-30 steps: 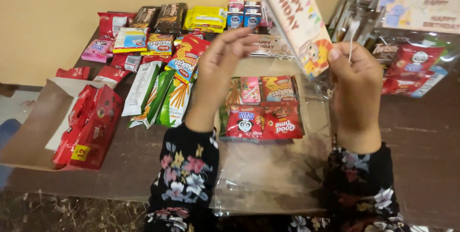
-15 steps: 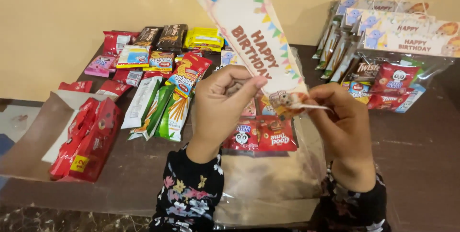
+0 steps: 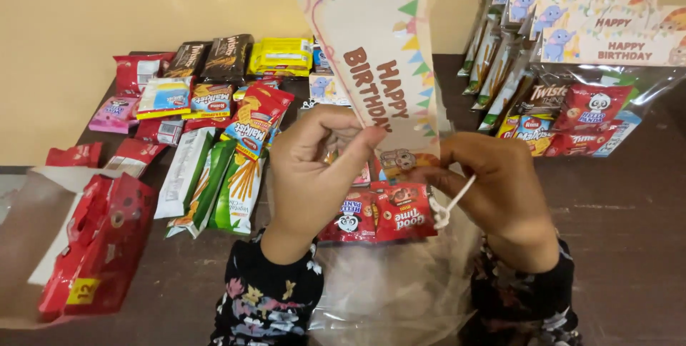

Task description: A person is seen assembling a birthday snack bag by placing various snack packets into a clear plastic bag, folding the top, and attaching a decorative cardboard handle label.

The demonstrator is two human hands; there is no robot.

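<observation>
My left hand [image 3: 314,167] and my right hand [image 3: 493,189] both pinch the lower end of a cream paper birthday topper card [image 3: 371,53] with bunting and animal prints, held upright over a clear plastic bag [image 3: 400,282]. A white string loop [image 3: 450,206] hangs from my right fingers. The bag lies in front of me on the dark table [image 3: 629,231] with red snack packets [image 3: 389,214] inside it.
Loose snack packets [image 3: 214,124] cover the table's left and back. A cardboard tray with red packs [image 3: 93,246] sits at the front left. Finished clear bags with birthday toppers [image 3: 572,67] stand in a row at the back right against the cream wall.
The card has swung from tilted right and upside down to upright in front of me. Both hands dropped lower and closer together, and the white string now hangs from my right hand.
</observation>
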